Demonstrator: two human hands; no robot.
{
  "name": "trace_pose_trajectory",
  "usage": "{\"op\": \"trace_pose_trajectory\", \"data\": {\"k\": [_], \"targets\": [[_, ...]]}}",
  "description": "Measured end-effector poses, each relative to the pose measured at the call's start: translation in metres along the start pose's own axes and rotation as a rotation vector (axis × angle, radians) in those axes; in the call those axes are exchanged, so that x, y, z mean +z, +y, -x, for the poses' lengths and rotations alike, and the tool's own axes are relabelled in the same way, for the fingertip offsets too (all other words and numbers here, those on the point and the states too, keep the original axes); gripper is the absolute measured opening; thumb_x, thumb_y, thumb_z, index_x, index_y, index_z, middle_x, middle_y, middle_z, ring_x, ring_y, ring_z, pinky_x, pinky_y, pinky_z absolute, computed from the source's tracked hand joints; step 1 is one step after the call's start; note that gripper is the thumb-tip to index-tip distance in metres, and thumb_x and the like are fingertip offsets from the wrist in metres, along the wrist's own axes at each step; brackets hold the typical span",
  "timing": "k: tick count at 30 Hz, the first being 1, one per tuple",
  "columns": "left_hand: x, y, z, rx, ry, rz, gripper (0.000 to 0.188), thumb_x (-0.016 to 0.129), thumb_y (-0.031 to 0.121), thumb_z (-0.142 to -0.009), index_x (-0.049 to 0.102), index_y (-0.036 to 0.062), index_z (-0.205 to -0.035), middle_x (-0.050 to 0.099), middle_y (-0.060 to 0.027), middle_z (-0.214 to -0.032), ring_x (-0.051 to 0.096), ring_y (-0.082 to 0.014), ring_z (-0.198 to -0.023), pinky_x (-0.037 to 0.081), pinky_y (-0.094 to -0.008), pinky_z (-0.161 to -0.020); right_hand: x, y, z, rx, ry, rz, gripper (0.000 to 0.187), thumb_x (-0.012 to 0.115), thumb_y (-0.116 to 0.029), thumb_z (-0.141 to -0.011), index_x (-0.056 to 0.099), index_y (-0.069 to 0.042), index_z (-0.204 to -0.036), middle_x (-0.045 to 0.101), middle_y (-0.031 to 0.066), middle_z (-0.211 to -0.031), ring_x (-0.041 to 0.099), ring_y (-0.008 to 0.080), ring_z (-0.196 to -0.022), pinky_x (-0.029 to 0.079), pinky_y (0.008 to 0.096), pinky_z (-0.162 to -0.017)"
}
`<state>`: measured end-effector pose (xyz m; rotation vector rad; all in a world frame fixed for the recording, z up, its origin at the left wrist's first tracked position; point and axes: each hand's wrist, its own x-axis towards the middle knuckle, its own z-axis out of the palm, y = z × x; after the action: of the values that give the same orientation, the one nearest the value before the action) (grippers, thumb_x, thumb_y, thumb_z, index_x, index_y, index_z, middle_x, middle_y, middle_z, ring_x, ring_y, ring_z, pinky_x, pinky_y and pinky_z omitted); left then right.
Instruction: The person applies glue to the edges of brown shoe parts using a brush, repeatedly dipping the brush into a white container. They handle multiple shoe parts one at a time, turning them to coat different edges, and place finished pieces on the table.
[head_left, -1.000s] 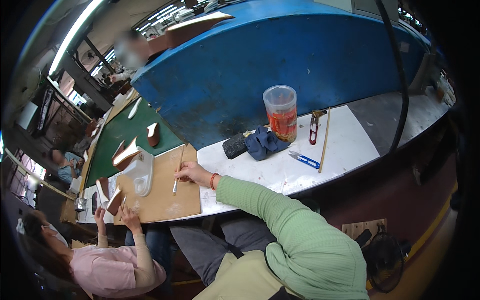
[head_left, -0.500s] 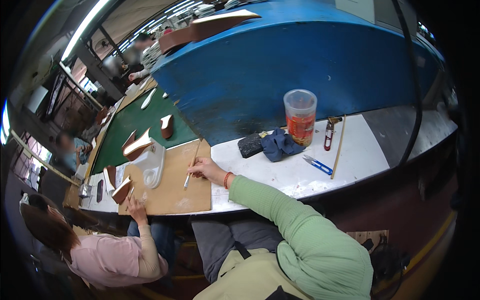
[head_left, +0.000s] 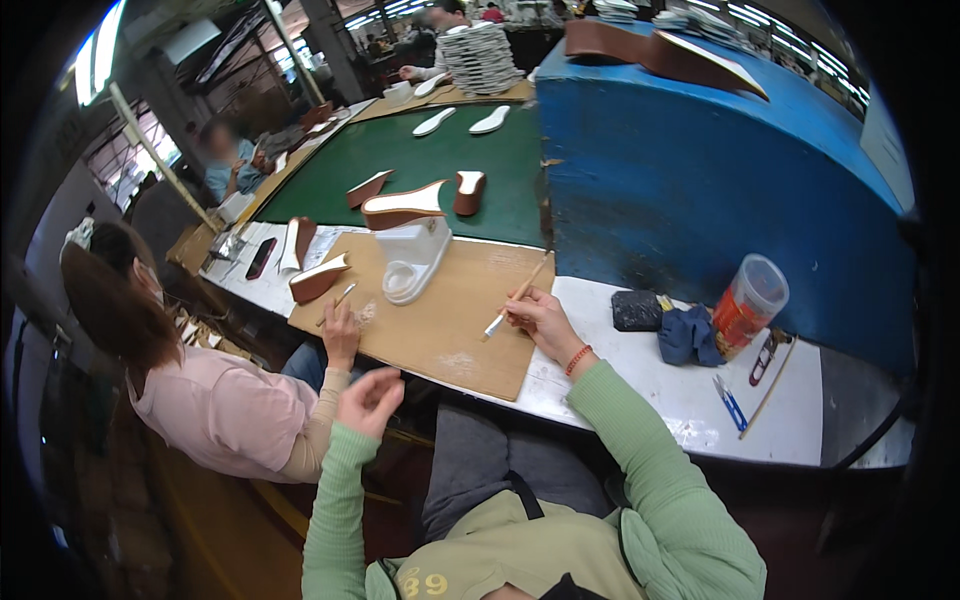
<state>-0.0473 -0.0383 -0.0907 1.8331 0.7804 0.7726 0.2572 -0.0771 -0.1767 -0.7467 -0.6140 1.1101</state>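
My right hand point(head_left: 540, 320) holds a thin wooden brush point(head_left: 522, 289) between thumb and fingers, bristles pointing down over a brown cardboard sheet point(head_left: 470, 300). My left hand point(head_left: 370, 402) is raised just off the table's front edge, fingers loosely bent and apart, nothing seen in them. Beyond the cardboard's middle stands a white plastic holder point(head_left: 412, 262) with a round cup at its front. Against it rests a brown wedge shoe sole point(head_left: 400, 207) with a white top. A similar sole point(head_left: 318, 280) lies at the cardboard's left, near a co-worker's hand point(head_left: 341, 332) holding a brush.
A green belt point(head_left: 400, 150) carries more soles and white insoles. At right are a black block point(head_left: 636, 311), a dark blue cloth point(head_left: 690, 337), a clear plastic jar point(head_left: 750, 300), blue thread snips point(head_left: 729, 403) and a stick point(head_left: 768, 388). A tall blue casing point(head_left: 700, 180) stands behind. The co-worker sits close on my left.
The view has turned to the left. My left hand has come into sight, raised by the table edge. My right hand still grips the brush over the cardboard.
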Motion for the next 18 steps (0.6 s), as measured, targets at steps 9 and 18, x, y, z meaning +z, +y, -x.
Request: {"op": "trace_pose_trajectory", "data": {"k": [9, 18], "targets": [[0.032, 0.054, -0.047, 0.184, -0.032, -0.108, 0.032, 0.064, 0.008, -0.080, 0.058, -0.0016, -0.110, 0.062, -0.0054, -0.081, 0.056, -0.0069, -0.066, 0.047, -0.0212, -0.060, 0.058, -0.029, 0.022, -0.432, -0.020, 0.551, 0.018, 0.063, -0.004, -0.081, 0.061, 0.003, -0.097, 0.064, 0.0064, -0.080, 0.060, 0.0120, -0.068, 0.048, 0.0235, -0.066], [0.056, 0.099, -0.060, 0.472, 0.071, -0.104, 0.023, 0.065, 0.005, -0.079, 0.065, 0.0015, -0.102, 0.066, -0.0046, -0.077, 0.057, -0.0058, -0.060, 0.046, -0.0190, -0.055, 0.115, -0.043, 0.035, -1.033, -0.016, 0.994, 0.018, 0.061, 0.001, -0.076, 0.060, 0.001, -0.093, 0.058, 0.0142, -0.091, 0.057, 0.0277, -0.080, 0.047, 0.0318, -0.066]]}}
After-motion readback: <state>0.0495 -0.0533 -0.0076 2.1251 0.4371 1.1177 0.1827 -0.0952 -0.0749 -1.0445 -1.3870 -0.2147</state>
